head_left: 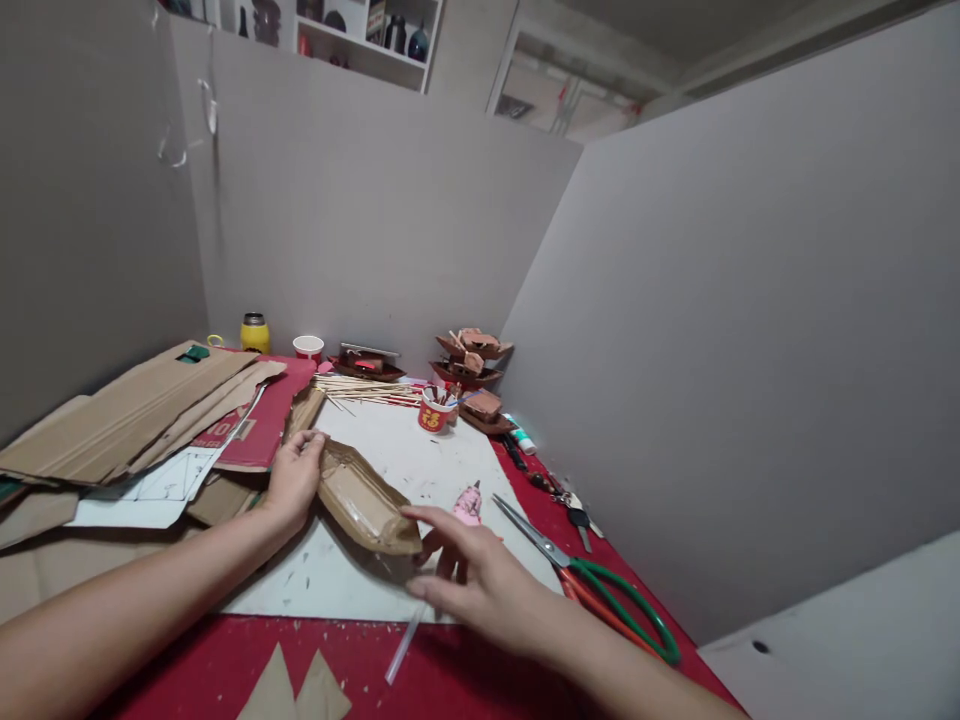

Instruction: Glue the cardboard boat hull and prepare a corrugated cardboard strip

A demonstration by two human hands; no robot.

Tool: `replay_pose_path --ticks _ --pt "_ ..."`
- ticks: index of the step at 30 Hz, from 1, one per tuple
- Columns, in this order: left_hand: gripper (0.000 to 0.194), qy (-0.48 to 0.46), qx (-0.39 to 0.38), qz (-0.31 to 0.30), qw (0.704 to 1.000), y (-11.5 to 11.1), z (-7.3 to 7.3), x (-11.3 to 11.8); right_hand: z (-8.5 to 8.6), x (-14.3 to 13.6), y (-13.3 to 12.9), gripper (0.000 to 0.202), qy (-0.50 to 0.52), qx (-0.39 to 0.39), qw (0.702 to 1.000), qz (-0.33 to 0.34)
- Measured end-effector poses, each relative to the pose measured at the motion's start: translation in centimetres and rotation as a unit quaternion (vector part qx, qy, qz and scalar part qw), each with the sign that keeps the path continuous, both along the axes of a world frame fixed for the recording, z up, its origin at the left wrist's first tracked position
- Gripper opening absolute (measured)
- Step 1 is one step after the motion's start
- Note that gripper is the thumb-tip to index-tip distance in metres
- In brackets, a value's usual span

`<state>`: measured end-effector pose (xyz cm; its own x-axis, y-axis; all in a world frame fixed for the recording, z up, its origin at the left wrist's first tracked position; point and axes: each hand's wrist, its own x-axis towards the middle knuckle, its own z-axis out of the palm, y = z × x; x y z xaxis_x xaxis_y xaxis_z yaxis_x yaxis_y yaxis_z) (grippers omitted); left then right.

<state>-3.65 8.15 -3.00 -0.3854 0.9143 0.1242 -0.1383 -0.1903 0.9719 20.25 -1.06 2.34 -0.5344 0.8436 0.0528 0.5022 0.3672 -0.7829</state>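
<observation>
A shallow cardboard boat hull is held tilted above the white sheet. At its upper left end, my left hand pinches the rim between thumb and fingers. My right hand is by the other end; its index finger touches the rim there, while the thumb stays apart from it. Partly hidden behind that hand lies a pink glue gun, its nozzle pointing up and away. A clear glue stick shows below the hand. Scissors with green and orange handles lie to the right.
Cardboard pieces are piled at left with a drawing sheet. Wooden sticks, a red cup and brown model boats stand farther back. Keys lie at right; cardboard triangles lie in front. Grey panels enclose the table.
</observation>
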Motion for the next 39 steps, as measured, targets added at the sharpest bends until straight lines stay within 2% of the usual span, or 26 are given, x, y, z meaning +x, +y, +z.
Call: replay_pose_path --ticks 1,3,6,8,12,16,19,24,26,28,31,33,35,39 --pt "0.031 0.002 0.0 0.004 1.0 0.1 -0.1 0.0 -0.1 -0.3 -0.3 0.06 -0.042 0.037 0.998 0.017" --pt "0.029 0.007 -0.002 0.008 1.0 0.2 -0.2 0.0 -0.4 -0.7 -0.4 0.05 -0.09 0.092 0.991 0.028" --pt "0.027 0.013 -0.009 0.005 1.0 0.4 -0.1 0.1 -0.7 -1.1 0.9 0.029 -0.076 0.123 0.989 -0.001" --pt "0.027 0.012 -0.015 0.001 1.0 0.6 0.1 0.1 -0.7 -0.9 2.3 0.022 -0.037 0.108 0.993 -0.034" --pt "0.029 0.001 -0.034 -0.023 0.999 0.8 0.5 0.1 -0.1 0.2 4.5 0.019 0.019 -0.008 0.994 -0.103" --pt "0.029 0.001 -0.06 -0.09 0.994 0.2 1.1 0.6 0.3 1.8 4.9 0.017 0.029 -0.003 0.993 -0.114" --pt "0.03 0.035 -0.085 -0.17 0.981 -0.5 2.1 0.6 0.1 3.0 4.1 0.016 0.035 -0.008 0.994 -0.1" --pt "0.033 0.169 -0.095 -0.313 0.93 -1.4 5.7 -0.5 -0.1 4.4 3.1 0.015 0.029 -0.006 0.998 -0.06" --pt "0.035 0.234 -0.076 -0.332 0.911 -1.8 7.0 -1.0 -0.1 4.3 3.2 0.018 0.02 -0.005 0.999 -0.032" --pt "0.033 0.297 -0.054 -0.338 0.891 -2.5 7.8 -1.1 0.0 3.7 3.5 0.021 0.007 -0.005 1.0 0.003" --pt "0.021 0.385 -0.039 -0.347 0.854 -3.6 7.8 -1.0 0.1 2.4 4.3 0.023 -0.017 0.0 0.998 0.055" --pt "0.014 0.439 -0.039 -0.351 0.826 -4.2 7.2 -0.8 0.1 1.8 4.9 0.022 -0.034 0.007 0.996 0.085" --pt "0.014 0.487 -0.041 -0.35 0.799 -4.4 6.5 -0.7 0.3 1.6 5.6 0.025 -0.051 0.016 0.993 0.107" --pt "0.021 0.563 -0.034 -0.334 0.755 -4.6 5.6 -0.4 1.4 2.0 6.5 0.051 -0.061 0.057 0.991 0.105"
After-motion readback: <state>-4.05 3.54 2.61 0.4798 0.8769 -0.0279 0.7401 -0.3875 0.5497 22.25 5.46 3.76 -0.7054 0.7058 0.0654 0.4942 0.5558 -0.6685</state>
